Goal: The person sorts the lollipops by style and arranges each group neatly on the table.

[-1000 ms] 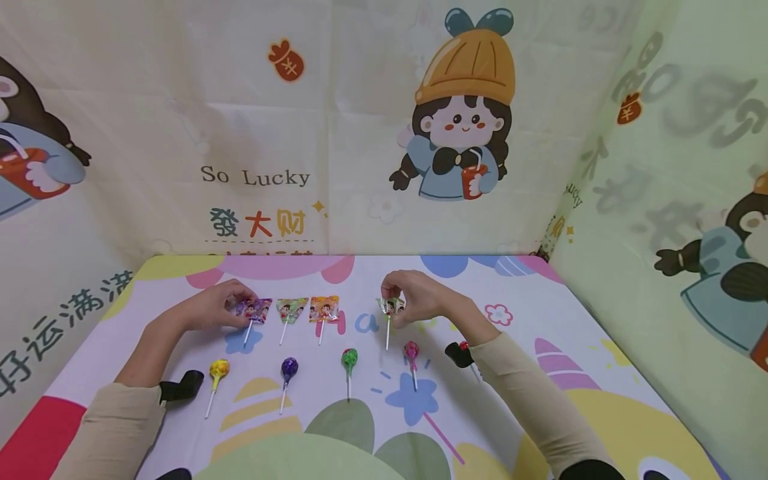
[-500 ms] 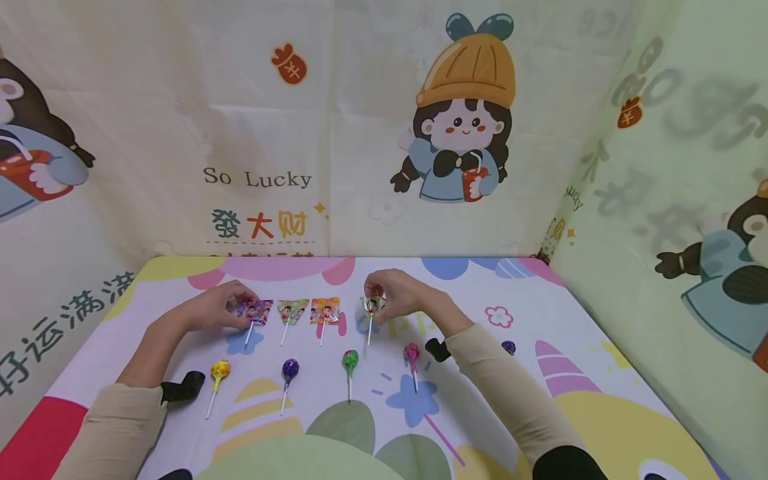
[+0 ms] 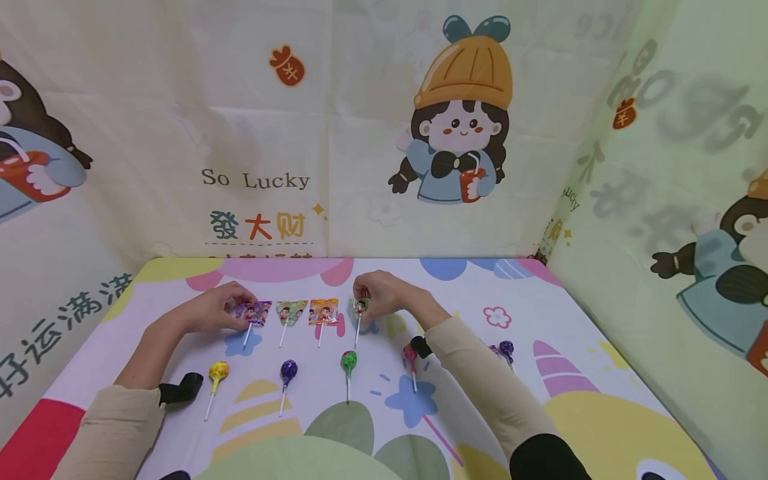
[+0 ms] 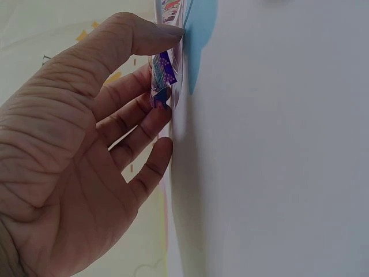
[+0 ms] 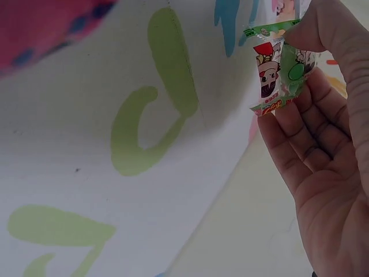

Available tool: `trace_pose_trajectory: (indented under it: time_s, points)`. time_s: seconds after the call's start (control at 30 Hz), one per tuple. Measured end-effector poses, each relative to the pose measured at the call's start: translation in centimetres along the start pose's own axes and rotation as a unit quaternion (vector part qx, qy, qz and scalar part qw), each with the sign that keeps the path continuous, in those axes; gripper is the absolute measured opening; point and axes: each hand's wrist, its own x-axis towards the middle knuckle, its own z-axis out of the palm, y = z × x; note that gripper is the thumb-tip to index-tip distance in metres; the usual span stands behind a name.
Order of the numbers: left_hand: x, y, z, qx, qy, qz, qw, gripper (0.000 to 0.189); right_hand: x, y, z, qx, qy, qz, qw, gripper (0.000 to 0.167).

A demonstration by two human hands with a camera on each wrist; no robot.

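My left hand [image 3: 210, 308] pinches the purple-wrapped flat lollipop [image 3: 258, 312] at the left end of the back row; its purple wrapper [image 4: 163, 69] shows between thumb and fingers in the left wrist view. Beside it lie a green-wrapped flat lollipop [image 3: 292, 312] and an orange one [image 3: 324, 311], sticks toward me. Right of the orange one, my right hand [image 3: 390, 293] pinches another flat lollipop [image 3: 360, 306] by its wrapper, stick pointing down. In the right wrist view this wrapper [image 5: 270, 72] is green and white with a cartoon figure, held between thumb and fingers.
A front row holds round lollipops: yellow [image 3: 219, 371], purple [image 3: 289, 371], green [image 3: 349, 361] and pink [image 3: 411, 355]. My right sleeve [image 3: 480, 373] hangs over the right side, partly hiding a dark purple lollipop [image 3: 507, 349]. A patterned cloth [image 3: 252, 427] covers the table.
My right hand has moved left with its green lollipop, closer to the orange one. The dark purple lollipop has come into view past the sleeve. My left hand has stayed in place.
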Motion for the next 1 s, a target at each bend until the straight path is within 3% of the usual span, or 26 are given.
trace_pose_trajectory:
  time_s: [0.57, 1.0]
  points:
    - [0.1, 0.0, 0.0, -0.01, -0.002, -0.003, 0.9999, 0.048, 1.8, -1.0, -0.2, -0.035, -0.041, 0.029, 0.9981, 0.036]
    - [0.0, 0.1, -0.3, -0.011, -0.004, -0.006, 0.9999, 0.049, 2.2, -1.7, -0.2, -0.023, -0.073, 0.048, 0.9959, 0.029]
